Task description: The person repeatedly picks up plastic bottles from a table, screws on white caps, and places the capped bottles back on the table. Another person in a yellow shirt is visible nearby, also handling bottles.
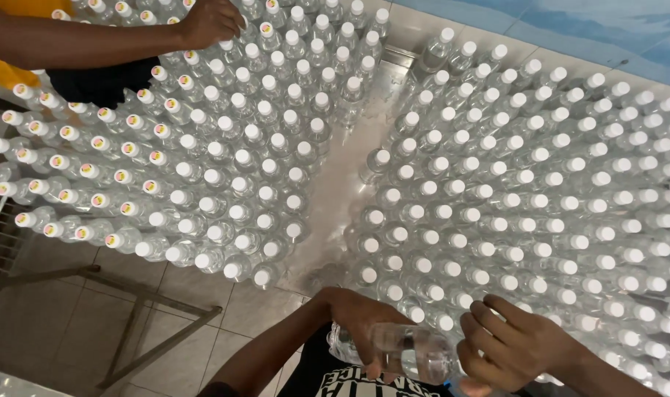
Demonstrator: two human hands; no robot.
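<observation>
At bottom edge, left hand (pixel 360 323) and right hand (pixel 511 349) each closed round one clear bottle (pixel 416 353), white-capped bottles (pixel 540 191) beyond

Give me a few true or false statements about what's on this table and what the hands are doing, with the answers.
1. The left hand and right hand hold one clear bottle lying sideways. True.
2. Every standing bottle has a plain white cap. False: the bottles at far left carry coloured stickers on their caps.
3. A bare strip of table parts the two groups of bottles. True.
4. No other person is in view. False: another person's hand reaches over the bottles at top left.
</observation>
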